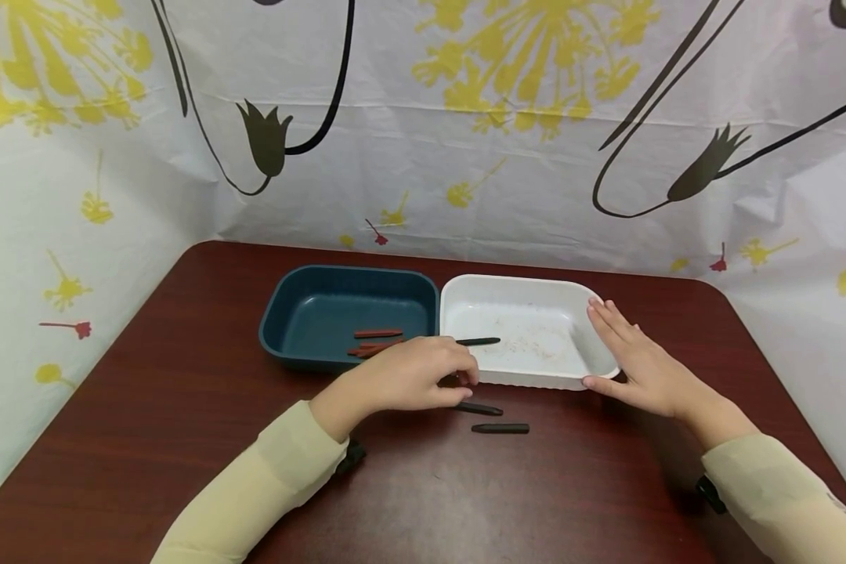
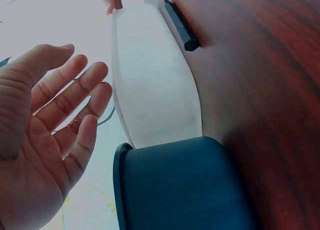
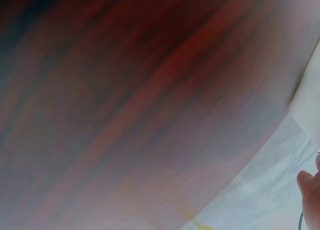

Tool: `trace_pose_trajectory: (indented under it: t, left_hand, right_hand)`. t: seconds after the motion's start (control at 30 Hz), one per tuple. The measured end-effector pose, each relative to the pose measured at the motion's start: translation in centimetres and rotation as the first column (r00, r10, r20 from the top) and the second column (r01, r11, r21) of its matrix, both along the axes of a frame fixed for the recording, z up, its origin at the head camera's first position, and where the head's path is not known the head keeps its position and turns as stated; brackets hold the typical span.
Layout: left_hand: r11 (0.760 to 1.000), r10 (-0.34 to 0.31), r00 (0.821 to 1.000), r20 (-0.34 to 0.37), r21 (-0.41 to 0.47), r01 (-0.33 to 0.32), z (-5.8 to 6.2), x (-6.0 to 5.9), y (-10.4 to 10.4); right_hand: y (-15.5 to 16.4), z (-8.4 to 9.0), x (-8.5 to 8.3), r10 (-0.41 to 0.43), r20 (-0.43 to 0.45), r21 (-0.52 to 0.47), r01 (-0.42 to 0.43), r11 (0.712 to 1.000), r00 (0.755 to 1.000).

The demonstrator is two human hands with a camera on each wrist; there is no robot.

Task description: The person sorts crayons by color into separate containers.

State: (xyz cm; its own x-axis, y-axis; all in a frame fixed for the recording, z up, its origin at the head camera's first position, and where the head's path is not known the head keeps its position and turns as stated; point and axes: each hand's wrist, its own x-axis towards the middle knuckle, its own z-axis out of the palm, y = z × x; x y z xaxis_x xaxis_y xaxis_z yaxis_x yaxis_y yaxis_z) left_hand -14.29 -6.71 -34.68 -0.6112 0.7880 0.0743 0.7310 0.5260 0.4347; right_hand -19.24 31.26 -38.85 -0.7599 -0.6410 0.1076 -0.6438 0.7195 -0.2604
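Note:
My left hand (image 1: 412,372) hovers over the front edge where the two trays meet. Its fingers are loosely bent, and the left wrist view shows nothing held in the palm. A black crayon (image 1: 481,341) shows inside the white tray (image 1: 529,377), just beyond the left knuckles. Two more lie on the table in front: one black crayon (image 1: 481,409) close to the left thumb, another black crayon (image 1: 500,428) nearer me. With fingers spread straight, my right hand (image 1: 648,372) rests on the white tray's right end. Several reddish-brown crayons (image 1: 378,334) lie in the dark blue tray (image 1: 275,345), partly hidden by the left hand.
Both trays stand side by side on a dark red-brown table (image 1: 183,392). A white sheet (image 1: 395,157) with yellow and grey flower prints hangs around the table's back and sides. Small brownish specks dot the white tray's floor.

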Motion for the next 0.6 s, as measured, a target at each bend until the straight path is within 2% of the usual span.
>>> trace_pose_trajectory:
  t: [0.6]
  left_hand:
    - [0.989,0.0,1.0,0.012,-0.147,0.002,-1.2,0.2,0.5]
  right_hand:
    - [-0.1,0.1,0.0,-0.012,0.0,0.004,0.012,1.0,1.0]
